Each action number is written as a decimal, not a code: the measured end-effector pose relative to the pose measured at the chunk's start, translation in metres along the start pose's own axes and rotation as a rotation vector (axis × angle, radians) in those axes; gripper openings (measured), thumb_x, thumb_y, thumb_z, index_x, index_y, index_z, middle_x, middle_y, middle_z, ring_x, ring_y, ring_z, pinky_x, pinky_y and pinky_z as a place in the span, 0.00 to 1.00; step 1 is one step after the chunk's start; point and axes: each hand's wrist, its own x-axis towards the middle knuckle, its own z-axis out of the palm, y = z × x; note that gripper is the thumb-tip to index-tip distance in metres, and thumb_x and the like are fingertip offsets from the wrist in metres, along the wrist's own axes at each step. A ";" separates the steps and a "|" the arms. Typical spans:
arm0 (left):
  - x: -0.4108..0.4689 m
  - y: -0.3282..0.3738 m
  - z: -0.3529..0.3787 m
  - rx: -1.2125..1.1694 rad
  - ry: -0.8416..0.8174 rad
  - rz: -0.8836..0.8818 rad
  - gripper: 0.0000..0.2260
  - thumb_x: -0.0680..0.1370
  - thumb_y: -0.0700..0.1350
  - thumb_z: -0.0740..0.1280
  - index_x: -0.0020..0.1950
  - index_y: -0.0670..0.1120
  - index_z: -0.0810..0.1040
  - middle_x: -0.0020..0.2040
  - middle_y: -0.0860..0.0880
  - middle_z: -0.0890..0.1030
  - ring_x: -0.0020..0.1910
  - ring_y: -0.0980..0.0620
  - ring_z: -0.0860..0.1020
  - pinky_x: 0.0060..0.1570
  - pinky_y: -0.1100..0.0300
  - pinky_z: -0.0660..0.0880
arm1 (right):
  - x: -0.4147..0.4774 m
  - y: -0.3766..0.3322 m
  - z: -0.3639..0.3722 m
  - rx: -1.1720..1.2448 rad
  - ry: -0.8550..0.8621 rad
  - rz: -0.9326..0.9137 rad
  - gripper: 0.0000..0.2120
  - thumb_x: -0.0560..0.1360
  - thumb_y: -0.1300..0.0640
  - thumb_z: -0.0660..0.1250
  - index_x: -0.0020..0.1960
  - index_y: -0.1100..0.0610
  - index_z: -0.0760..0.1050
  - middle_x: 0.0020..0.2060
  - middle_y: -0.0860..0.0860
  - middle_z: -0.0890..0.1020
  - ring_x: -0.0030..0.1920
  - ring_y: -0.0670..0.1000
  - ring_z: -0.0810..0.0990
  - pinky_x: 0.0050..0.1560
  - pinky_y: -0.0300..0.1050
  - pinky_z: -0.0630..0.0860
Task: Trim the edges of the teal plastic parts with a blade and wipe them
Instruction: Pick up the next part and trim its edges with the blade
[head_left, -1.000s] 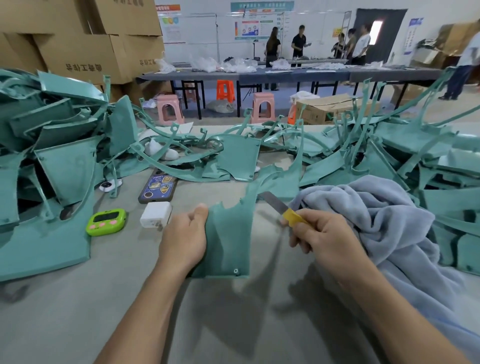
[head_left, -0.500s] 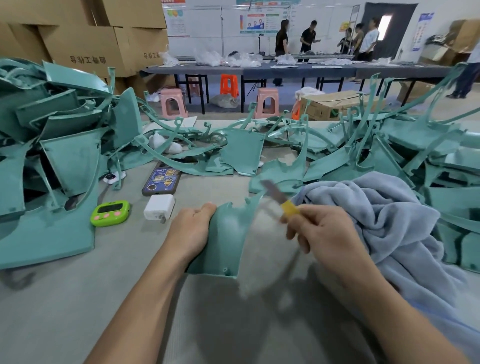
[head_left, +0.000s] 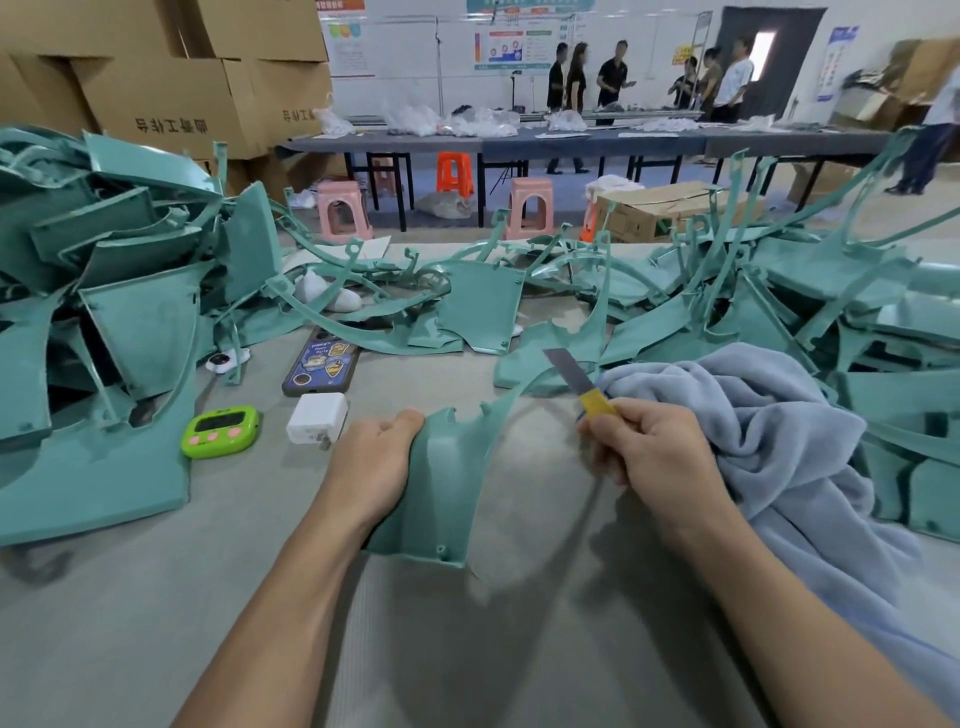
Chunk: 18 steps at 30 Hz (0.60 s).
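Trimming step in hand, by the look of it, wiping not yet begun. Near centre of the grey felt-covered table (head_left: 156, 597), a curved teal plastic panel with a long thin arching strip (head_left: 447, 483), stood on its near edge and propped upright. Left hand (head_left: 371, 467) clamped on the panel's left flank, fingers pressed together and wrapped behind it, thumb along the top rim. Right hand (head_left: 654, 457) just right of the panel, apart from it, fingers curled tight round the yellow handle of a grey steel utility blade (head_left: 571, 374); blade tip angled up and to the far left, close beside the arching strip, contact with the edge impossible to tell. Crumpled pale-blue fleece cloth (head_left: 769, 447) heaped under and right of the right wrist, ready for wiping. Heaps of further teal parts (head_left: 130, 312) far left and far right.

Next move, judged: blade laid at a shallow angle to the strip's edge and drawn along it, with the left grip firm and clear of the cutting path.
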 end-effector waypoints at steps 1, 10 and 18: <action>-0.002 0.001 0.002 0.007 0.007 0.001 0.22 0.79 0.56 0.61 0.26 0.50 0.64 0.24 0.55 0.65 0.23 0.56 0.62 0.32 0.54 0.62 | -0.003 -0.003 0.000 0.090 -0.110 -0.043 0.08 0.75 0.57 0.70 0.39 0.57 0.84 0.28 0.54 0.80 0.26 0.48 0.70 0.29 0.41 0.67; -0.005 0.002 -0.005 0.000 -0.010 0.037 0.22 0.78 0.56 0.62 0.27 0.50 0.62 0.25 0.55 0.63 0.25 0.53 0.62 0.33 0.53 0.61 | 0.006 0.008 0.001 0.111 0.155 0.185 0.13 0.79 0.64 0.65 0.37 0.60 0.82 0.27 0.54 0.79 0.24 0.49 0.70 0.26 0.43 0.66; -0.003 0.006 -0.013 -0.088 0.079 -0.015 0.13 0.78 0.55 0.63 0.38 0.48 0.73 0.34 0.46 0.70 0.31 0.51 0.66 0.34 0.54 0.62 | -0.008 -0.014 0.001 0.328 -0.021 -0.007 0.12 0.79 0.63 0.67 0.38 0.58 0.83 0.27 0.56 0.77 0.28 0.52 0.68 0.27 0.39 0.65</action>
